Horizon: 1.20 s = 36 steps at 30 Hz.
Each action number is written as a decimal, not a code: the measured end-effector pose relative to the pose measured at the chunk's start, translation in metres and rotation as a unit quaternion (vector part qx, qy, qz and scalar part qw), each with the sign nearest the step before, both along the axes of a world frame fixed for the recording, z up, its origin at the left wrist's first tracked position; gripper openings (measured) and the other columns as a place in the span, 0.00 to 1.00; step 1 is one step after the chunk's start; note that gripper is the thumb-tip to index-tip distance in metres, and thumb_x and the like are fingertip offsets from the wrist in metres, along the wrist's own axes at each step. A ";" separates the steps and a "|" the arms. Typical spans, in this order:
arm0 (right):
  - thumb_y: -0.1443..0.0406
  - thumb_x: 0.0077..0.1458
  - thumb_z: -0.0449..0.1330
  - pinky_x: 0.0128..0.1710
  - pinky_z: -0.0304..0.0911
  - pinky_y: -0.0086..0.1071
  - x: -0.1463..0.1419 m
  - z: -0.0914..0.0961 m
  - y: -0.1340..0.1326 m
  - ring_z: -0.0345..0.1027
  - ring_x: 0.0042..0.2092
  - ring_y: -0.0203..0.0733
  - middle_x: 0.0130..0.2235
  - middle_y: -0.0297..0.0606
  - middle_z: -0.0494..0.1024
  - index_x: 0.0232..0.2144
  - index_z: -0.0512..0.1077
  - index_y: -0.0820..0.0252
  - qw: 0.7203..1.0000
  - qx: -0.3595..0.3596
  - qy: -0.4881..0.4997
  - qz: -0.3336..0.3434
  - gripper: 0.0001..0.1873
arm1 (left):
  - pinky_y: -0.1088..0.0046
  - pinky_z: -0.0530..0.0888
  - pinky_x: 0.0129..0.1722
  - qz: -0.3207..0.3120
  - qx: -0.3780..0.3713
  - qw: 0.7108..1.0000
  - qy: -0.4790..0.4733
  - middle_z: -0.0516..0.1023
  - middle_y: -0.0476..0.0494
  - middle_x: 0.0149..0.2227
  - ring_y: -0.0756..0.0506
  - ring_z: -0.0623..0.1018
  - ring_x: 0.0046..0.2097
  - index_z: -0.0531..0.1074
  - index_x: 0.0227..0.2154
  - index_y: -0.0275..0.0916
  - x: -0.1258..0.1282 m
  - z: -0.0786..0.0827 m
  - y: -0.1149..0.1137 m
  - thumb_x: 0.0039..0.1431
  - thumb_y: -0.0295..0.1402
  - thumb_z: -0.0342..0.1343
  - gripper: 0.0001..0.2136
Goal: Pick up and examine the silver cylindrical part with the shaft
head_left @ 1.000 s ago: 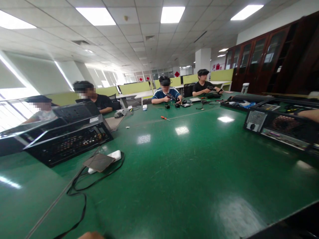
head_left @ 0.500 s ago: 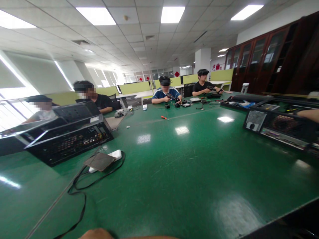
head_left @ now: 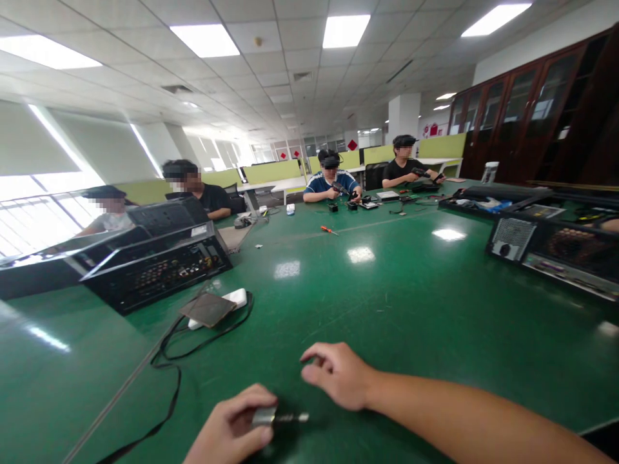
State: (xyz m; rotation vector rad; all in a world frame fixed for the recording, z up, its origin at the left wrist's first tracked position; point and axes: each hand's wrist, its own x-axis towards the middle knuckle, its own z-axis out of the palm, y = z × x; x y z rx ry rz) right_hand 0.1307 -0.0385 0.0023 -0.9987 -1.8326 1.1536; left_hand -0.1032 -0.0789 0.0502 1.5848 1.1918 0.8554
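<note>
My left hand (head_left: 235, 422) is at the bottom of the view, its thumb and fingers closed round a small silver piece (head_left: 264, 416). From that piece a thin dark stem with a pale tip (head_left: 303, 417) points right; its exact kind I cannot make out. Up and to the right, my right hand (head_left: 341, 377) is over the green table (head_left: 387, 309) with curled fingers held apart and nothing visible between them. A gap separates it from the pale tip.
Left of my hands lie a white power strip (head_left: 236, 298) under a dark flat plate (head_left: 207, 310), and a black cable (head_left: 175, 386). Computer cases stand left (head_left: 159, 274) and right (head_left: 556, 248). A red screwdriver (head_left: 329, 229) lies farther back, near several seated people.
Both hands have come up into view from the bottom edge, the left with the silver piece. The view has shifted slightly left.
</note>
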 end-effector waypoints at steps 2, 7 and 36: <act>0.52 0.61 0.52 0.24 0.56 0.25 0.044 -0.003 0.015 0.61 0.25 0.31 0.29 0.35 0.72 0.41 0.73 0.62 0.996 0.005 0.071 -0.053 0.21 | 0.71 0.70 0.31 -0.045 0.007 0.997 -0.055 0.73 0.46 0.31 0.45 0.73 0.31 0.78 0.32 0.39 0.048 0.002 0.020 0.43 0.39 0.69 0.13; 0.46 0.62 0.43 0.18 0.49 0.25 0.114 -0.007 0.043 0.63 0.23 0.33 0.29 0.41 0.72 0.41 0.72 0.68 0.980 -0.066 0.160 -0.099 0.31 | 0.70 0.74 0.28 -0.074 0.027 0.985 -0.157 0.72 0.46 0.33 0.46 0.76 0.30 0.75 0.37 0.35 0.127 -0.004 0.061 0.47 0.34 0.67 0.14; 0.61 0.60 0.56 0.36 0.59 0.30 0.096 0.000 0.026 0.70 0.35 0.38 0.33 0.36 0.79 0.34 0.77 0.59 0.977 0.122 -0.172 -0.035 0.11 | 0.63 0.75 0.43 -0.078 -0.015 0.991 -0.111 0.78 0.41 0.38 0.42 0.78 0.39 0.76 0.41 0.35 0.129 -0.056 0.086 0.38 0.29 0.71 0.22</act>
